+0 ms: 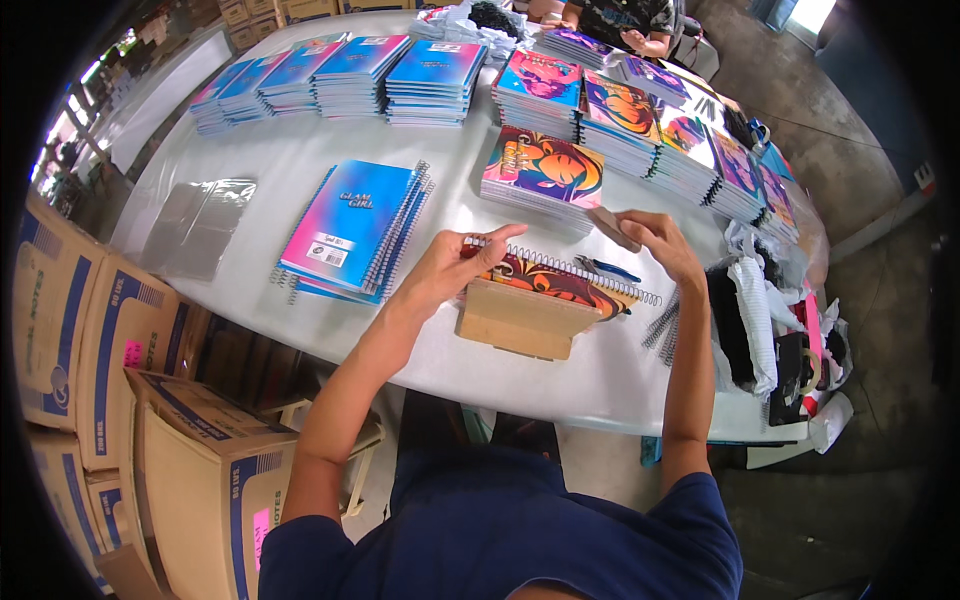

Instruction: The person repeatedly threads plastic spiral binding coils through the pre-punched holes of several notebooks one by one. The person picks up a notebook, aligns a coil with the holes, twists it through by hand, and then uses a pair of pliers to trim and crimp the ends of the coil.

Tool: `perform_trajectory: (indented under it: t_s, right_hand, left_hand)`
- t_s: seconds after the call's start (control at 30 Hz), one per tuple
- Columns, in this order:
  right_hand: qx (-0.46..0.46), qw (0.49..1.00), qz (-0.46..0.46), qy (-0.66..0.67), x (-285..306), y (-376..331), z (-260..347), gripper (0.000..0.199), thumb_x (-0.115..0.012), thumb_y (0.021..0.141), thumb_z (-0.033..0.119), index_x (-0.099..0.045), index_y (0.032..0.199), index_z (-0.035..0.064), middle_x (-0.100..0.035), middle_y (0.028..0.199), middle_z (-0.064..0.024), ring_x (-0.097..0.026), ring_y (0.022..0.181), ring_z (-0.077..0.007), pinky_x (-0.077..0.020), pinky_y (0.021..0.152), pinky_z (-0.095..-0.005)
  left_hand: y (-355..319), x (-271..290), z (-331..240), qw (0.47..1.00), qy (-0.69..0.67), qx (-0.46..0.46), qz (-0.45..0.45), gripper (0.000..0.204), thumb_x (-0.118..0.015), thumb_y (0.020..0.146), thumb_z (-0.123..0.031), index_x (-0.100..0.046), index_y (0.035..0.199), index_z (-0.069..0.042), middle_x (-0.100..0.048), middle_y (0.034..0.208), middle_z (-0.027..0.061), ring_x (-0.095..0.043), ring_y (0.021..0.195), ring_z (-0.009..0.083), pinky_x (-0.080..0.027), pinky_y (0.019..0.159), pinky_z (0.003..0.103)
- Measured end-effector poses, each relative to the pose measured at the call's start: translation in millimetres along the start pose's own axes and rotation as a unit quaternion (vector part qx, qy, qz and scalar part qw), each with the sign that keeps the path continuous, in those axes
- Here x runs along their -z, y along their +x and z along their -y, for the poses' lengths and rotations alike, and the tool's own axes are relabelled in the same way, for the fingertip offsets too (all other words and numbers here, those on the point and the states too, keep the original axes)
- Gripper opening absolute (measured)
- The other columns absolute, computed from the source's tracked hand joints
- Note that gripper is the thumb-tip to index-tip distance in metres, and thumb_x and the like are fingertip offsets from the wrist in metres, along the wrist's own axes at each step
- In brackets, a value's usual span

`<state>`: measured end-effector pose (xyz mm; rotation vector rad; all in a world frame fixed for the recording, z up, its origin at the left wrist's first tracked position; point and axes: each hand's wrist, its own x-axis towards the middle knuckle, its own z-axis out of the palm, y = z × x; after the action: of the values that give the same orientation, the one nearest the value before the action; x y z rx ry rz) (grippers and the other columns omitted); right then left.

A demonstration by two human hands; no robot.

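**Spiral notebook under both hands at near table edge**

Dark blue shirt of the person fills the bottom of the view, with both bare forearms reaching up over the white table.

Left hand: fingers curled and pressed onto the left end of the wire spiral of a notebook with an orange and dark patterned cover. Thumb extended toward the right along the coil.

Right hand: pinching a small flat tan piece between thumb and fingers, just above the right part of the same spiral.

Location of notebook: near edge of the table, resting tilted on a wooden block. A blue-handled tool lies just behind it.

Surroundings: a short stack of blue-and-pink spiral notebooks to the left; clear plastic sleeves further left; rows of stacked notebooks, blue and multicoloured, along the far side. Loose wire coils and a heap of bags to the right. Cardboard cartons stand on the floor at left. Another person's hand shows at the far end.
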<state>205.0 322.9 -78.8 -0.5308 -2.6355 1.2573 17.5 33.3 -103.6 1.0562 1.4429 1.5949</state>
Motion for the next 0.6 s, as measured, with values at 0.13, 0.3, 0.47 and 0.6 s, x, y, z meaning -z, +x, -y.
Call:
perform_trajectory:
  t_s: [0.13, 0.3, 0.47, 0.6]
  right_hand:
    - [-0.016, 0.943, -0.121, -0.309, 1, -26, -71, 0.038, -0.067, 0.083, 0.034, -0.069, 0.106, 0.004, -0.063, 0.107, -0.017, -0.058, 0.108, -0.0304, -0.0448, 0.088, -0.0423]
    - [0.064, 0.932, -0.175, -0.311, -64, -50, -68, 0.049, -0.068, 0.083, 0.04, -0.06, 0.123, 0.0118, -0.053, 0.126, -0.0178, -0.046, 0.12, -0.0339, -0.0341, 0.099, -0.0523]
    - [0.014, 0.891, -0.243, -0.383, -107, -60, -75, 0.039, -0.057, 0.092, 0.025, -0.052, 0.128, 0.0093, -0.054, 0.109, -0.0211, -0.052, 0.104, -0.0354, -0.0391, 0.089, -0.0518]
    - [-0.082, 0.891, -0.373, -0.245, -102, -93, -17, 0.033, -0.053, 0.092, 0.016, -0.054, 0.124, 0.0059, -0.055, 0.096, -0.0212, -0.055, 0.086, -0.034, -0.044, 0.073, -0.0453]
  left_hand:
    - [14, -2, -43, 0.996, 0.026, -0.056, -0.057, 0.05, -0.054, 0.096, -0.038, -0.058, 0.125, 0.002, -0.062, 0.123, 0.01, -0.06, 0.104, 0.0125, -0.046, 0.091, 0.026]
    - [-14, 9, -120, 0.985, -0.047, -0.159, -0.046, 0.046, -0.057, 0.095, -0.024, -0.051, 0.133, 0.002, -0.053, 0.135, 0.0139, -0.056, 0.117, 0.0191, -0.044, 0.099, 0.034]
    - [-33, -51, -36, 0.921, 0.346, -0.173, 0.045, 0.057, -0.066, 0.085, -0.019, -0.046, 0.137, -0.003, -0.05, 0.138, 0.0147, -0.047, 0.127, 0.0352, -0.033, 0.106, 0.048]
    - [-40, -73, -3, 0.826, 0.516, -0.203, -0.102, 0.058, -0.065, 0.085, -0.021, -0.046, 0.138, -0.007, -0.047, 0.141, 0.0141, -0.039, 0.13, 0.0415, -0.028, 0.107, 0.052]
